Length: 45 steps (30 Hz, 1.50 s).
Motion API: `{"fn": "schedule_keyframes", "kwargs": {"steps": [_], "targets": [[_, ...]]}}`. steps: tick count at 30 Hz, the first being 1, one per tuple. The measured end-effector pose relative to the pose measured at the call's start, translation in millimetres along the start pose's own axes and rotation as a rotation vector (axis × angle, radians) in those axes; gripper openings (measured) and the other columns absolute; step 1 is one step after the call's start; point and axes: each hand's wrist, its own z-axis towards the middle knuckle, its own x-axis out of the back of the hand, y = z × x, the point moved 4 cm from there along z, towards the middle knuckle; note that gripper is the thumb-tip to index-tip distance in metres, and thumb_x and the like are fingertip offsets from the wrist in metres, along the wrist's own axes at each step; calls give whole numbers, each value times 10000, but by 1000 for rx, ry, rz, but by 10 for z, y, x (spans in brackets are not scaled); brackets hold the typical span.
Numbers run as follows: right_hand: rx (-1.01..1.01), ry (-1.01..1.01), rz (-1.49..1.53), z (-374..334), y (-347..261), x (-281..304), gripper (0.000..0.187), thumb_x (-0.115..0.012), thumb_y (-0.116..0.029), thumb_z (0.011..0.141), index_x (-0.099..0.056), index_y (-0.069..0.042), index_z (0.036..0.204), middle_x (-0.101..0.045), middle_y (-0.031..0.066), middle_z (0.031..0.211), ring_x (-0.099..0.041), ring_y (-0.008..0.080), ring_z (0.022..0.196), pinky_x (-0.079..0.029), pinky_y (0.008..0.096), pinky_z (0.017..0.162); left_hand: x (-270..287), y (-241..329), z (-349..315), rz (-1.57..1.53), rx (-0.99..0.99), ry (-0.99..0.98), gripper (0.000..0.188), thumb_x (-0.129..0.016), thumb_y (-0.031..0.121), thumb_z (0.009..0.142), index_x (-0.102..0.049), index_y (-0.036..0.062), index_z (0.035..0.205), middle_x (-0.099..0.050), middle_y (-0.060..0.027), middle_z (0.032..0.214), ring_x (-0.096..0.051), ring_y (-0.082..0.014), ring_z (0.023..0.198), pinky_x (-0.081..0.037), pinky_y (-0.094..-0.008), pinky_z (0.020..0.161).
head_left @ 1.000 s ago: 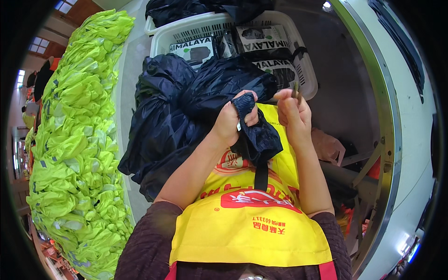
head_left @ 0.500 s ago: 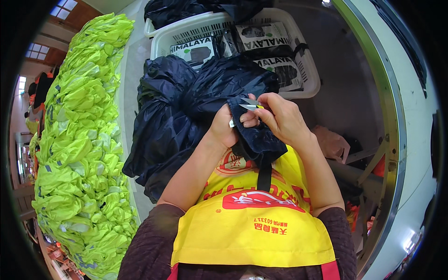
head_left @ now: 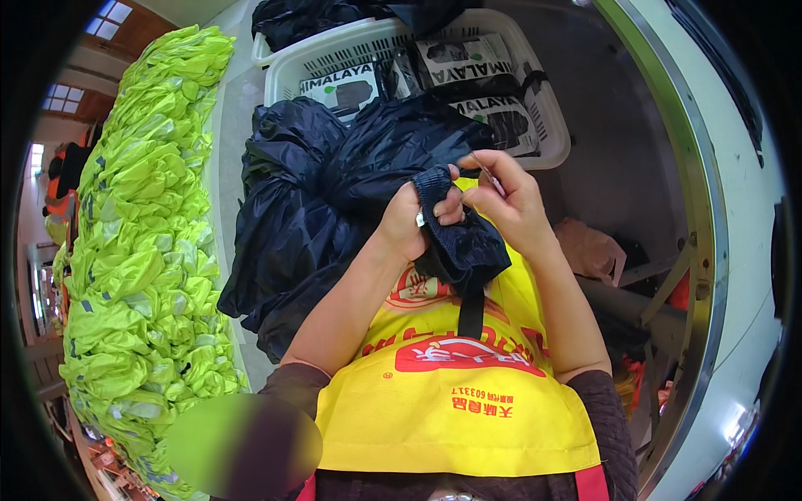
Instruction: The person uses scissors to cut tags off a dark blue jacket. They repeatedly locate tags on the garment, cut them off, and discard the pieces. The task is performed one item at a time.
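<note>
In front of my chest, my left hand is closed around the ribbed cuff of a dark navy garment. The dark cloth hangs from that hand over my yellow apron, and a small white label shows by the palm. My right hand, just to the right and apart from the cuff, is curled around thread snips. Only a bit of the snips shows; the fingers hide the rest. Its thumb and forefinger are close together near the left fingertips.
A heap of shiny navy cloth lies just beyond my left forearm. Behind it stands a white plastic basket holding packaged dark goods. Piled lime-yellow garments line the left side. A metal-edged frame runs along the right.
My right hand has drawn the snips back from the cuff and turned them, so the blades no longer point left across it. My left hand still grips the cuff.
</note>
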Motion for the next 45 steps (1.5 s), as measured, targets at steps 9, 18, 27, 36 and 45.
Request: {"fn": "schedule_keyframes", "kwargs": {"steps": [9,18,27,36,45], "targets": [[190,53,-226,93,268,-128,118,-676,-59,786,-642,17,870,-621,79,707,-619,102,580,-474,205,531,-5,-49,5,30,69,61,236,-394,213,909,-555,40,896,-445,15,619,-406,-85,542,-371,-220,536],[245,144,-91,-102,92,-29,61,-580,-13,863,-570,46,871,-641,93,733,-650,135,635,-492,201,555,74,-47,37,-14,-6,-72,194,-388,145,904,-497,51,1034,-423,-17,580,-415,-126,546,-379,-248,614],[348,147,-431,-141,191,7,262,-675,8,713,-660,-50,967,-600,66,698,-545,112,555,-412,232,503,-33,-87,-17,132,-95,10,216,-390,210,919,-499,66,1039,-462,0,657,-429,-88,553,-372,-213,559],[480,132,-712,-292,64,-70,181,-660,28,669,-601,-45,824,-614,82,722,-587,187,591,-448,266,524,-121,-99,-31,578,-420,226,182,-415,204,916,-526,62,894,-496,4,739,-457,-51,652,-377,-196,613],[81,64,-208,-613,99,29,131,-679,-36,727,-598,-21,829,-592,62,702,-555,135,581,-425,238,530,-175,-254,-114,650,-449,97,98,-435,150,898,-449,60,934,-431,-17,640,-410,-90,584,-352,-218,570]]}}
